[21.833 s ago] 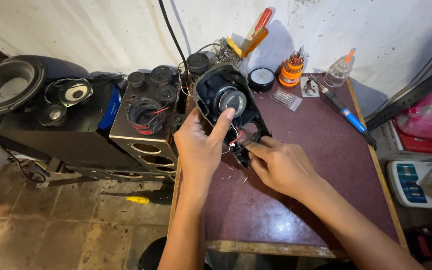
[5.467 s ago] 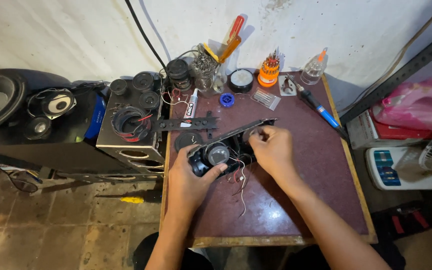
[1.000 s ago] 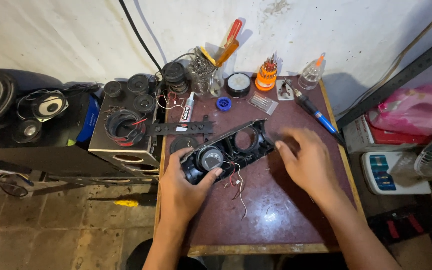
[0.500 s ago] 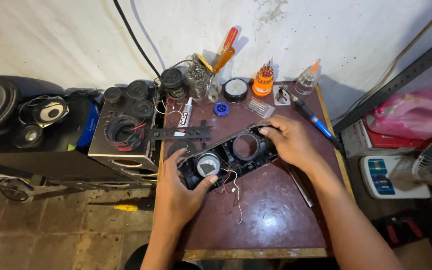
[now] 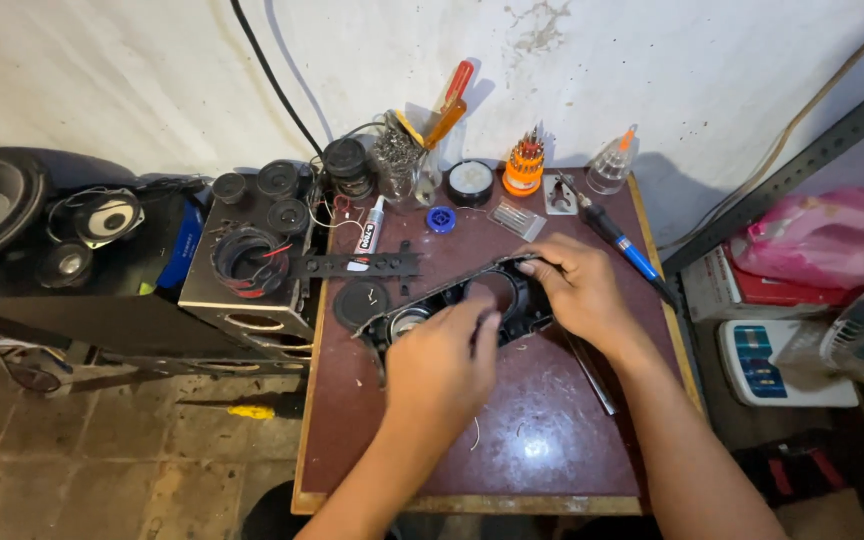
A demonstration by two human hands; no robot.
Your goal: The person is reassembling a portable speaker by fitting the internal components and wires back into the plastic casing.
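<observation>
Two hands steady a black speaker panel [image 5: 452, 305] at mid-frame on my desk [image 5: 552, 440]: right hand [image 5: 577, 290] grasping its upper edge, left hand [image 5: 442, 365] pressing fingers into the opening.

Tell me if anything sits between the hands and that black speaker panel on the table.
Nothing visible does. The left hand rests on the near edge of the black speaker panel, fingers reaching to its round opening. The right hand grips its far right end. The black strip and glue tube lie behind, apart.
</observation>
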